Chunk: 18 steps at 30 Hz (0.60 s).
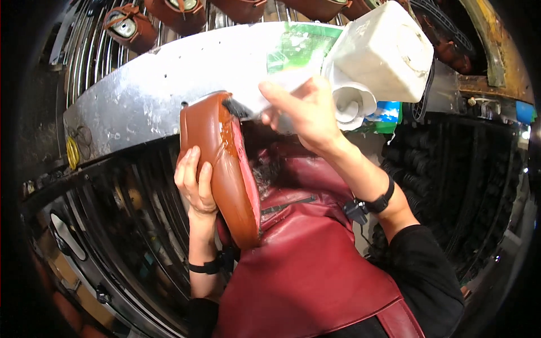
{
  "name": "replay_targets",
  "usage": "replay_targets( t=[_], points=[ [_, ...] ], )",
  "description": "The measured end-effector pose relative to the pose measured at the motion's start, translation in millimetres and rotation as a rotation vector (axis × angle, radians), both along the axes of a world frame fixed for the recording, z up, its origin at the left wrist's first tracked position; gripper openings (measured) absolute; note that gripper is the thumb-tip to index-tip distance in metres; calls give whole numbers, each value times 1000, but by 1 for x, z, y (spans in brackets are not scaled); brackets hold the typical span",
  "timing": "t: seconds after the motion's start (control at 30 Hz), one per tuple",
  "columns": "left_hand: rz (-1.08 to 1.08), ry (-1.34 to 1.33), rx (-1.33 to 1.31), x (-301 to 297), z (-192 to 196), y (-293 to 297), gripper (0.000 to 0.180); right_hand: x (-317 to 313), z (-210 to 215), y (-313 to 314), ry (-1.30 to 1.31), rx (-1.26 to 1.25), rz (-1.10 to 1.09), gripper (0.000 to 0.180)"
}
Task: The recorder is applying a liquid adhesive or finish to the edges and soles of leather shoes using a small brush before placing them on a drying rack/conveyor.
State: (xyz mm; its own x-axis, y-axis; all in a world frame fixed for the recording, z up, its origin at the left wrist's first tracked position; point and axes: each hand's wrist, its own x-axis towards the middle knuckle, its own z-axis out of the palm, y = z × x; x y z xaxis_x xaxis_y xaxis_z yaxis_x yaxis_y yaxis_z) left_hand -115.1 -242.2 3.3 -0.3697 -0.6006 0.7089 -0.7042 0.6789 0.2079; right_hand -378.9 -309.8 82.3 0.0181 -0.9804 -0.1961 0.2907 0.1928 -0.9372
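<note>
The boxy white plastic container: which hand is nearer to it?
Right. The right hand, holding a black-bristled brush, is just below-left of the container; the left hand is farther away, holding the brown leather shoe.

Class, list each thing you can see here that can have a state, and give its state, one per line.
Left hand: gripping the shoe's side
Right hand: closed around the brush
Brown shoe: held, glossy and wet-looking along one edge
Brush: dark bristles against that edge
White container: smeared
Metal table: scuffed
Green sheet: white-spotted
Red apron: worn, creased
Yellow coil: hanging
</note>
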Motion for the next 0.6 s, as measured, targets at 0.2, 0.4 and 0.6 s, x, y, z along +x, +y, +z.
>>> replay_targets(
  t=[0.2,0.4,0.6],
  points=[
    [18,-15,17,-4,11,-1,41,-8,32,86,275,-510,242,15],
    [35,-5,-3,-14,19,-2,50,-9,50,154,256,-705,493,26],
    [46,-18,32,-24,36,-2,60,-19,72,128,25,-105,115,17]
  ],
)
